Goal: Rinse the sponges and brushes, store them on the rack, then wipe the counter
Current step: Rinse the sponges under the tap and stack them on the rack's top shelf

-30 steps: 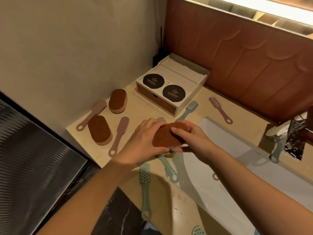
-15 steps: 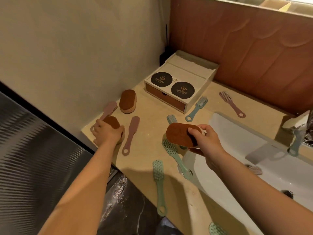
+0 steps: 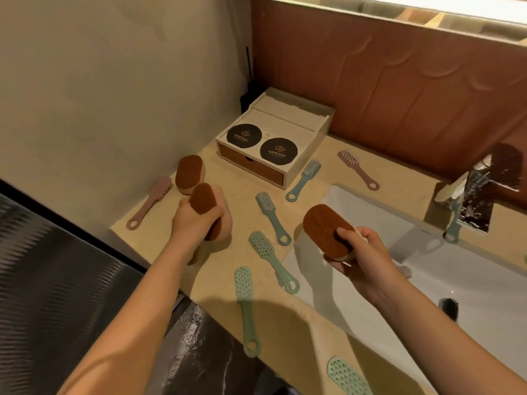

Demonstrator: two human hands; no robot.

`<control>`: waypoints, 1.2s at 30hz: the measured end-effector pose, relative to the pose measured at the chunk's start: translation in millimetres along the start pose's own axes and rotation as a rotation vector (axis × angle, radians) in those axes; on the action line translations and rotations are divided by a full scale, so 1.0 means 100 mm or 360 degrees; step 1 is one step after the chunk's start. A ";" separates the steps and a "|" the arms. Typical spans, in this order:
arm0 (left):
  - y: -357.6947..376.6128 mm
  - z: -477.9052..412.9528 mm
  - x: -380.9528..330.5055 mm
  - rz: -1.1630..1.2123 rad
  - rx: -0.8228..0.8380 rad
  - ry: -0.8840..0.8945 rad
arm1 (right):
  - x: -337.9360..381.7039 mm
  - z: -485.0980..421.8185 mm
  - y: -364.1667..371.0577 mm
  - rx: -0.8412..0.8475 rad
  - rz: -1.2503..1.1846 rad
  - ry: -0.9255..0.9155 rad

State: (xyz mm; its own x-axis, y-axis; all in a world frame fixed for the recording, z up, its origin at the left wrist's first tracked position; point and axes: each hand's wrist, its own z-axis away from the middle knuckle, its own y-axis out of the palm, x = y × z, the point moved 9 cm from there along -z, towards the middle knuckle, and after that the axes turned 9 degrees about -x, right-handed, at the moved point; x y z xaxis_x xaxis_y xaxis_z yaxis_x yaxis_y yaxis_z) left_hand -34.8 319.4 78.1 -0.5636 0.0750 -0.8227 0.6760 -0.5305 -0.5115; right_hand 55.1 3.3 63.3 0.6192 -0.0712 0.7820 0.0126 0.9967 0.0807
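Above the beige stone worktop [image 3: 242, 195], the left hand [image 3: 194, 220] grips a brown pink-backed oval sponge [image 3: 203, 198], the right hand [image 3: 365, 260] a brown cream-backed oval sponge [image 3: 323, 226]

The left-hand sponge [image 3: 202, 198] and right-hand sponge [image 3: 323, 229] are rust-brown with pale backs. Between the left fingers [image 3: 186, 212] and right fingers [image 3: 345, 234] lie a mint-green brush [image 3: 273, 262] and a grey-blue brush [image 3: 273, 219]. Beyond the left fingers lies a dusty-pink brush [image 3: 149, 203]. The surface [image 3: 239, 199] is sandy beige.

Wooden drawer box [image 3: 288, 121], two black discs [image 3: 244, 134] atop
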 end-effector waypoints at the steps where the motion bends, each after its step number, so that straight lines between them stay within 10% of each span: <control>1: 0.14 0.12 -0.04 0.0065 0.0124 -0.0041 | -0.01 0.02 -0.09 -0.0014 -0.0055 0.0001; 15: 2.08 2.37 -0.51 0.0739 0.1458 -0.0604 | 0.40 0.50 -1.29 -0.0247 -0.0023 -0.0726; 36: 2.73 3.28 -0.76 0.0742 0.1531 -0.0812 | 0.42 0.68 -2.26 -0.0282 -0.0068 -0.0920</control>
State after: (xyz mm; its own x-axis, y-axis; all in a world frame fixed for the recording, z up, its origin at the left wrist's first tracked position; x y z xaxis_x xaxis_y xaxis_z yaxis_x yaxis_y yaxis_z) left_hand 36.7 -108.3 82.2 -0.6290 -0.5234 -0.5748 0.3540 -0.8511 0.3877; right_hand 25.1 -227.7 119.9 0.0892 -0.0722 0.9934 0.1893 0.9804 0.0542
